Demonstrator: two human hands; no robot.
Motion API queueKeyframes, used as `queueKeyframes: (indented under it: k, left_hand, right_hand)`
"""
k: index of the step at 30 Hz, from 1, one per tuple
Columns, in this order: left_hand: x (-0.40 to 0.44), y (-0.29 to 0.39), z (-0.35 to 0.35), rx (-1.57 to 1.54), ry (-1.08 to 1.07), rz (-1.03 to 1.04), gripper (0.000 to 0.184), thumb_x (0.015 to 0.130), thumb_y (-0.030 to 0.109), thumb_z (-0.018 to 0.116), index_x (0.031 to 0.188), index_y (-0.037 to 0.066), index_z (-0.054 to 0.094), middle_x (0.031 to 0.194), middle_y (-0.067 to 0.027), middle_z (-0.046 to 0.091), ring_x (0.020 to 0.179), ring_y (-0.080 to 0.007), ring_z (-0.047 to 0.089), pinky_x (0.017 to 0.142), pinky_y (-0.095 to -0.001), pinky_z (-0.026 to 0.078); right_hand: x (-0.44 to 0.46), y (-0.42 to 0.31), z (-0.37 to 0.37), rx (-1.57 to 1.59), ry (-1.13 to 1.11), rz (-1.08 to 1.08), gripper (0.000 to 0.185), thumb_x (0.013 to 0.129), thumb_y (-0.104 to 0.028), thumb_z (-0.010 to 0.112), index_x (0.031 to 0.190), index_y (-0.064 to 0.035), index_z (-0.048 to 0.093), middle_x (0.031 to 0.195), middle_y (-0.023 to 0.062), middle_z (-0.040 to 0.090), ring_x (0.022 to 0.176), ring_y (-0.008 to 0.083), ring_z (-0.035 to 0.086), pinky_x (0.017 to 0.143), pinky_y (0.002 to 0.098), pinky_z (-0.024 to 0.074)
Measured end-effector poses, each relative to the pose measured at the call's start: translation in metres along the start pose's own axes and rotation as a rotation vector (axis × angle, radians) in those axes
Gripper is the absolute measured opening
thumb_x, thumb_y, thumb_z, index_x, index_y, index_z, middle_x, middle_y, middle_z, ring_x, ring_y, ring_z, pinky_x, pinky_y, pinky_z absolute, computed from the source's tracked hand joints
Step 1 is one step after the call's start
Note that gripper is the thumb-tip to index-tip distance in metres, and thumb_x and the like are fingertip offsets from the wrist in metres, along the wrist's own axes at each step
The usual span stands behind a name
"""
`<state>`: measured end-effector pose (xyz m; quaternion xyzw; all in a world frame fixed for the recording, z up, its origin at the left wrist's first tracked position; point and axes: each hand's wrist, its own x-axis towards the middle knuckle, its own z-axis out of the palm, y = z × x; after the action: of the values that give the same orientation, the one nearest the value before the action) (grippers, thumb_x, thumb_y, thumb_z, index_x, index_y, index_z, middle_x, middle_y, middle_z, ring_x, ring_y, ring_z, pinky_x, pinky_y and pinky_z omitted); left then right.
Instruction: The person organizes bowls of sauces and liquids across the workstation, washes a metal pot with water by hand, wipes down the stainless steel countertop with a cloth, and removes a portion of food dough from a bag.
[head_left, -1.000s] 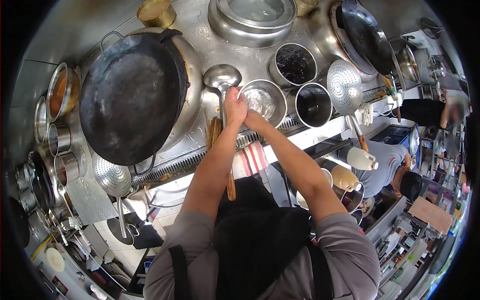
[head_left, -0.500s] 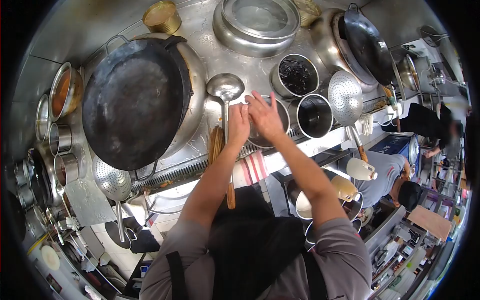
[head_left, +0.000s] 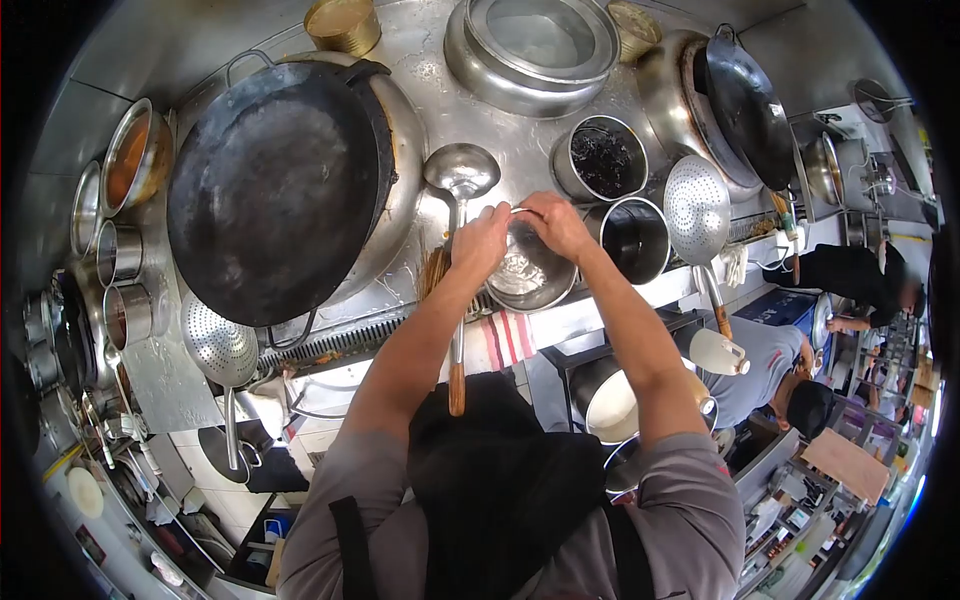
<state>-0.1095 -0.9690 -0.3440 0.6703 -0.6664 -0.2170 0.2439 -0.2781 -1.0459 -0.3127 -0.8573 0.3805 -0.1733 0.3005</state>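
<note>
- The steel pot [head_left: 556, 283], round and open-topped, is at the front of the steel stove top [head_left: 400, 40], right of the long ladle [head_left: 463, 170]; its inside is shiny, with a pale, glinting patch at the bottom (liquid or reflection, I cannot tell).
- Its mouth faces up towards the camera; being round, it shows no clear long axis, and I cannot tell if it is tipped.
- The left hand [head_left: 480, 243] and right hand [head_left: 558, 226] meet at the pot's far rim with fingers bent, tips close together; I cannot tell whether they pinch the rim. The left passes over the ladle's handle.
- The ladle's bowl is at the far end, its wooden grip pointing back to the person.
- Just right of the steel pot, a dark-filled pot [head_left: 628, 212] holds blackish liquid; behind it, another pot [head_left: 566, 183] holds dark, stringy bits.
- Farther back, a wide steel vessel [head_left: 500, 96] has a greyish surface in its mouth.
- At far left, a metal bowl [head_left: 155, 160] holds something orange-brown, near two cylindrical containers [head_left: 122, 262].
- The black wok [head_left: 280, 190] lies between that bowl and the ladle.
</note>
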Motion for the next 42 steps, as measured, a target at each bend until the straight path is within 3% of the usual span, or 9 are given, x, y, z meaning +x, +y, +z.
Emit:
queueKeyframes:
  k: [6,9,17,20,24,32,35,39,42]
  left_hand:
    - [0.005,0.001,-0.004,0.03,0.006,0.039,0.018,0.101,0.03,0.05,0.103,0.012,0.052,0.087,-0.0127,0.062,0.07,-0.0399,0.066,0.058,-0.0514,0.052]
    - [0.005,-0.001,-0.001,0.02,-0.005,0.038,0.018,0.101,0.03,0.051,0.104,0.013,0.054,0.088,-0.0127,0.063,0.07,-0.0398,0.066,0.058,-0.0512,0.052]
    - [0.004,0.0,-0.002,0.0,-0.004,0.102,0.021,0.101,0.031,0.05,0.1,0.011,0.054,0.087,-0.0135,0.063,0.07,-0.0401,0.065,0.059,-0.0517,0.052]
    - [0.003,-0.003,-0.002,0.014,-0.013,0.09,0.021,0.101,0.032,0.051,0.101,0.012,0.055,0.088,-0.0124,0.063,0.07,-0.0391,0.066,0.058,-0.0503,0.052]
    - [0.004,-0.001,-0.011,0.017,-0.021,0.073,0.021,0.1,0.032,0.052,0.1,0.012,0.054,0.088,-0.0119,0.063,0.072,-0.0382,0.066,0.058,-0.0493,0.052]
    - [-0.005,0.008,0.001,-0.048,0.088,-0.075,0.023,0.102,0.032,0.049,0.1,0.01,0.053,0.087,-0.0139,0.063,0.074,-0.0392,0.066,0.062,-0.0516,0.052]
    - [-0.004,0.009,0.006,-0.041,0.123,-0.124,0.024,0.102,0.033,0.049,0.1,0.01,0.053,0.087,-0.0149,0.063,0.074,-0.0405,0.065,0.064,-0.0536,0.051]
    - [-0.006,0.014,0.006,-0.022,0.119,-0.154,0.023,0.102,0.033,0.049,0.1,0.01,0.053,0.088,-0.0147,0.063,0.075,-0.0406,0.065,0.064,-0.0527,0.051]
    - [-0.007,0.012,0.004,-0.006,0.11,-0.127,0.023,0.102,0.032,0.049,0.099,0.009,0.053,0.089,-0.0151,0.064,0.076,-0.041,0.065,0.063,-0.0516,0.052]
  right_hand:
    - [-0.022,0.016,0.002,0.37,0.121,0.429,0.022,0.092,-0.022,0.068,0.102,-0.0036,0.074,0.099,0.0175,0.072,0.091,0.0336,0.068,0.083,0.0381,0.0526]
    - [-0.002,0.009,0.011,0.076,0.083,0.142,0.023,0.093,-0.025,0.067,0.102,-0.0054,0.076,0.092,0.018,0.072,0.087,0.0295,0.07,0.08,0.0355,0.0528]
    - [-0.014,0.007,-0.002,0.345,0.019,0.606,0.026,0.092,-0.026,0.067,0.1,-0.004,0.076,0.088,0.0151,0.074,0.076,0.0229,0.069,0.075,0.0337,0.0521]
    - [0.005,-0.013,0.002,0.214,-0.007,0.369,0.025,0.092,-0.026,0.067,0.101,-0.0042,0.076,0.088,0.0154,0.074,0.077,0.0235,0.07,0.075,0.034,0.0523]
    - [-0.015,-0.003,-0.013,0.137,0.014,0.475,0.026,0.091,-0.026,0.068,0.099,-0.0032,0.075,0.09,0.017,0.073,0.081,0.0262,0.071,0.075,0.0352,0.0524]
    - [-0.103,-0.002,0.037,-0.05,0.616,0.483,0.027,0.098,-0.02,0.056,0.085,0.0032,0.06,0.082,0.0236,0.059,0.079,0.0425,0.059,0.071,0.0482,0.0459]
    - [-0.116,-0.015,0.061,-0.09,0.636,0.63,0.033,0.104,-0.024,0.045,0.087,0.0027,0.051,0.082,0.0255,0.053,0.081,0.0444,0.054,0.073,0.0495,0.0416]
    - [-0.128,-0.045,0.085,0.274,0.719,0.928,0.043,0.107,-0.034,0.038,0.09,0.0025,0.054,0.088,0.0294,0.057,0.087,0.0471,0.055,0.077,0.0486,0.0425]
    - [-0.142,-0.045,0.081,0.212,0.582,0.869,0.045,0.106,-0.037,0.039,0.095,0.0031,0.057,0.093,0.0316,0.061,0.09,0.0495,0.058,0.078,0.0508,0.0442]
